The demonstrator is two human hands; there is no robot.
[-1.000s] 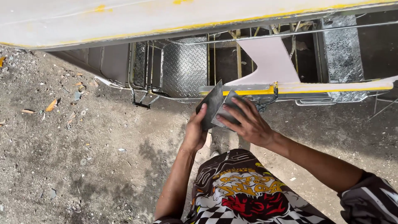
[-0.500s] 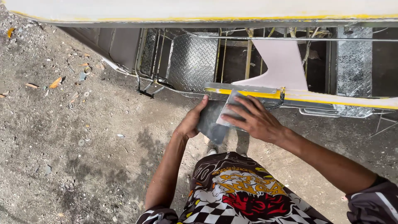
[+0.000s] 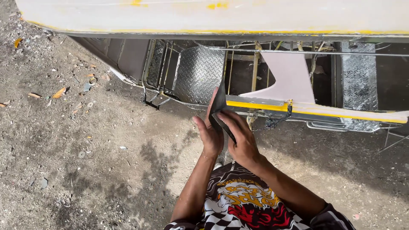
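Both hands grip a dark sheet, prob. sandpaper [image 3: 220, 110], folded up on edge: left hand [image 3: 209, 135] flat behind it w/ fingers upright, right hand [image 3: 242, 138] pinching the lower part from the front. Sheet sits just beside the yellow-edged rail [image 3: 298, 107] of the pale vehicle body [image 3: 213, 15], over the dirt ground [image 3: 85, 162]; diamond-plate step [image 3: 199, 76] behind. To do it well, I'd judge: crease cleanly, keep grit side out, thumbs clear of the fold.

Strong daylight from above; the pale panel [image 3: 213, 15] at the top of the frame glares. A soft shadow lies on the ground [image 3: 76, 162] at centre. Picture sharp.
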